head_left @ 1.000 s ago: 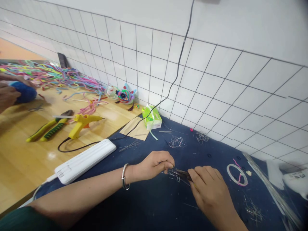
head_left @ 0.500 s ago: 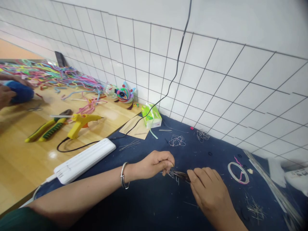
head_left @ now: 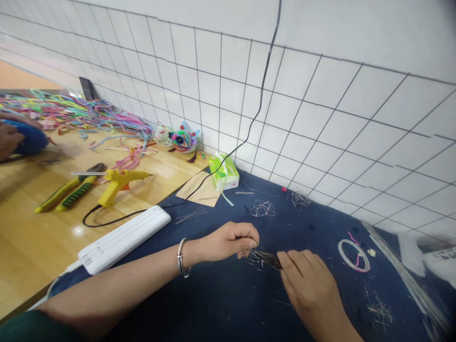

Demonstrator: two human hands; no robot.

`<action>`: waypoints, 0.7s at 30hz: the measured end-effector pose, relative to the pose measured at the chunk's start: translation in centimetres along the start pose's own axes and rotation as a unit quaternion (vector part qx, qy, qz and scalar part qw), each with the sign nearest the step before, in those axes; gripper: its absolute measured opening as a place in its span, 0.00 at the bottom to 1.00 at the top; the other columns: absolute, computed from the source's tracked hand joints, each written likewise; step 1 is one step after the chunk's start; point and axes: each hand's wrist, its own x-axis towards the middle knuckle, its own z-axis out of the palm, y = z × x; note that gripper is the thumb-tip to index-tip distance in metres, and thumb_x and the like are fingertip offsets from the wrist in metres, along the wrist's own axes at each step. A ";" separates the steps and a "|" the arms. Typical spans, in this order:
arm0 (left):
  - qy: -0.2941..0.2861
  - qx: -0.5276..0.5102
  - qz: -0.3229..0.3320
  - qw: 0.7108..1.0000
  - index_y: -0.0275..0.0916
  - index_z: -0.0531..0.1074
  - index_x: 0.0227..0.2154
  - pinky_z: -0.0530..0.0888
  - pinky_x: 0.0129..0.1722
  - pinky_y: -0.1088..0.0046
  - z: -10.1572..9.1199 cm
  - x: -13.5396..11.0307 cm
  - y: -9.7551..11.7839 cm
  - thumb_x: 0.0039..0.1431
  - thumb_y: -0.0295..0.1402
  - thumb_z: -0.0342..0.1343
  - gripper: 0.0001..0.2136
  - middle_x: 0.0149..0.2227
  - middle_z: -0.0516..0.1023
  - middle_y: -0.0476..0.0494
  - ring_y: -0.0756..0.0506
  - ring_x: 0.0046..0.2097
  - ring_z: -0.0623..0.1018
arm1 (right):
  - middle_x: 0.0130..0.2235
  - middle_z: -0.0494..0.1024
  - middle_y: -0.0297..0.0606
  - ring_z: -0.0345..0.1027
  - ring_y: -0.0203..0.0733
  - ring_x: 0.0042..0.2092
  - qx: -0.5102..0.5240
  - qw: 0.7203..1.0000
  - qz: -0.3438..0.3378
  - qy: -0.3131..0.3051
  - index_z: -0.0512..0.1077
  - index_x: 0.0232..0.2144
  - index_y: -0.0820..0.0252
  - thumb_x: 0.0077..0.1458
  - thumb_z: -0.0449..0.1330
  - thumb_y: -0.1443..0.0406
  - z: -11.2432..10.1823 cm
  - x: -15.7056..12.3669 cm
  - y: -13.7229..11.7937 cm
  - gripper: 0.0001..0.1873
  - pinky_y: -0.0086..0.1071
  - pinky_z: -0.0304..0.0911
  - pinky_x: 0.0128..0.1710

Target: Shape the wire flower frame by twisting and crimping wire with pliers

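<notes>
My left hand (head_left: 230,240) is closed in a pinch on a small bundle of thin wire (head_left: 254,257) just above the dark blue cloth (head_left: 221,304). A silver bangle (head_left: 181,258) circles that wrist. My right hand (head_left: 309,287) is closed on small dark pliers (head_left: 270,259), whose tip meets the wire bundle between the two hands. Short wire offcuts lie on the cloth under and around both hands.
Tangled wire coils (head_left: 262,208) and a white ring (head_left: 353,254) lie on the cloth. A white power strip (head_left: 123,239), yellow glue gun (head_left: 119,183), green-handled pliers (head_left: 64,194), tissue pack (head_left: 223,173) and coloured cords (head_left: 71,111) sit left. Another person's hand (head_left: 9,137) holds something blue.
Both hands stay together on the wire; the left hand has edged slightly up and the view has shifted a little. The other person's hand has drawn further left.
</notes>
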 end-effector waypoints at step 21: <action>0.051 -0.033 0.012 0.998 0.33 0.64 0.30 0.63 0.23 0.80 0.8 -0.2 -0.3 0.61 0.34 0.46 0.09 0.26 0.67 0.49 0.56 0.23 0.66 | 0.35 0.73 0.43 0.61 0.43 0.36 0.004 0.999 0.031 -0.021 0.71 0.41 0.63 0.53 0.54 0.69 -0.1 -0.2 0.0 0.12 0.39 0.56 0.36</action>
